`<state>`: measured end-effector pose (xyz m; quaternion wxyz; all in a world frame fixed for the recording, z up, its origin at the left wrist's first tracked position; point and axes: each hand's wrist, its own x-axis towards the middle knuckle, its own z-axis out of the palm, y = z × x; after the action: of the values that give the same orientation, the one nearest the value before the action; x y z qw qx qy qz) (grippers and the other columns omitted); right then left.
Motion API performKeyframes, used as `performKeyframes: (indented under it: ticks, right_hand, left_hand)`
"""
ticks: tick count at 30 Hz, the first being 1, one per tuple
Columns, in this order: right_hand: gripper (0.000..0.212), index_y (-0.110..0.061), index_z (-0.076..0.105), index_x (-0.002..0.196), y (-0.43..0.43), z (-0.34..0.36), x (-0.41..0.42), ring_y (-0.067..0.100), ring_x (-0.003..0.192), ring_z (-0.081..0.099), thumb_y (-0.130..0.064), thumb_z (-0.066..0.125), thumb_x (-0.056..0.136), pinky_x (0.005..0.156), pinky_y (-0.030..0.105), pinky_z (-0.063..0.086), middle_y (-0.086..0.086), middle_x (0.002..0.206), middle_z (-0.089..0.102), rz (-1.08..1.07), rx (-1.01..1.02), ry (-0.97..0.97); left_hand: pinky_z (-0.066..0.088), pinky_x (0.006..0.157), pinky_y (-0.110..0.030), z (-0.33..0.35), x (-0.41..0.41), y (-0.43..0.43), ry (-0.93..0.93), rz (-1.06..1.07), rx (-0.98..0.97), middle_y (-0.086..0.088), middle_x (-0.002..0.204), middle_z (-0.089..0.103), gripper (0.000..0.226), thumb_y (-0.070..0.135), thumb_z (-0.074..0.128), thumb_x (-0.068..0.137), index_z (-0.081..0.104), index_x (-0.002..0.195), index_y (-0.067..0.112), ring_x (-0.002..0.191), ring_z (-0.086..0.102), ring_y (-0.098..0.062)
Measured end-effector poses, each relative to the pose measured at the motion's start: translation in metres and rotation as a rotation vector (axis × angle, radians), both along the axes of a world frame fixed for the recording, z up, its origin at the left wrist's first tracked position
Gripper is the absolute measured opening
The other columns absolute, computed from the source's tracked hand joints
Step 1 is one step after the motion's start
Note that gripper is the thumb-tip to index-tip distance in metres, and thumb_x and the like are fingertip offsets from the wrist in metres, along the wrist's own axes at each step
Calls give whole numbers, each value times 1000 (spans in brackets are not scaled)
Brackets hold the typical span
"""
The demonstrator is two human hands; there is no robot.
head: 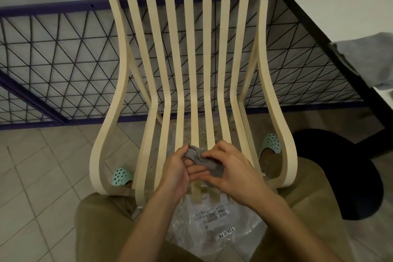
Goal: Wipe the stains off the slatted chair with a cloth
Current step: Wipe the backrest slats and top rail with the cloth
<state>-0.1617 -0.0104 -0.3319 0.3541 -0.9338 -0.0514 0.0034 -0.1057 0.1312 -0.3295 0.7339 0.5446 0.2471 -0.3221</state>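
hands: left hand [177, 168] and right hand [230, 168] together, both pinching the bunched grey cloth [209, 164]
cloth: held just above the front seat slats
slatted chair [187, 55]: slats run straight away from the hands
nearer: neither hand

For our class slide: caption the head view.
The left hand and right hand hold a grey cloth over the seat of the slatted chair.

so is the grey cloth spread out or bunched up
Bunched up: the small grey cloth is crumpled, pinched between the left hand and right hand.
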Motion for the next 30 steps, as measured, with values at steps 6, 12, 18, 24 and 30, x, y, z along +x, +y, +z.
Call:
performKeyframes:
  ticks: [6, 12, 18, 24, 30]
  right_hand:
    - [20, -15, 75, 102, 0, -2, -1, 3, 83, 59, -15, 76, 82, 76, 19, 51, -6, 91, 61, -55, 144, -149]
    - [11, -14, 79, 91, 2, 3, 0, 4, 78, 63, -11, 76, 81, 70, 15, 51, -8, 84, 67, -126, 279, -155]
    - [13, -17, 79, 88, -12, 12, 5, 4, 79, 63, -8, 77, 80, 70, 16, 52, -9, 82, 69, -193, 299, -85]
    - [12, -19, 78, 88, -16, 14, 4, 5, 77, 61, -10, 77, 80, 73, 22, 53, -10, 82, 66, -25, 146, -9]
    - [17, -14, 76, 89, -40, 28, 13, 14, 74, 64, -2, 77, 77, 74, 25, 57, 6, 80, 70, -299, 535, 89]
  left_hand:
    - [57, 49, -31, -2, 5, 0, 21, -11, 9, -17, 80, 73, 36, 32, 42, 101, 65, 98, 4, 60, 71, -25]
    - [52, 44, -27, -6, 15, 2, -78, -68, 171, -14, 71, 72, 34, 30, 46, 99, 65, 100, 2, 53, 68, -23]
    - [50, 54, -26, -12, 23, 18, -469, -311, 668, -3, 77, 73, 7, 19, 59, 91, 66, 91, 15, 61, 67, -16]
    - [56, 72, -33, -15, 48, 27, -906, -996, 1354, 12, 85, 67, 16, 40, 72, 79, 65, 94, 37, 79, 62, -9]
    - [52, 73, -24, 32, 61, 34, -857, -634, 724, 18, 105, 63, 33, 6, 57, 87, 74, 93, 34, 86, 59, -3]
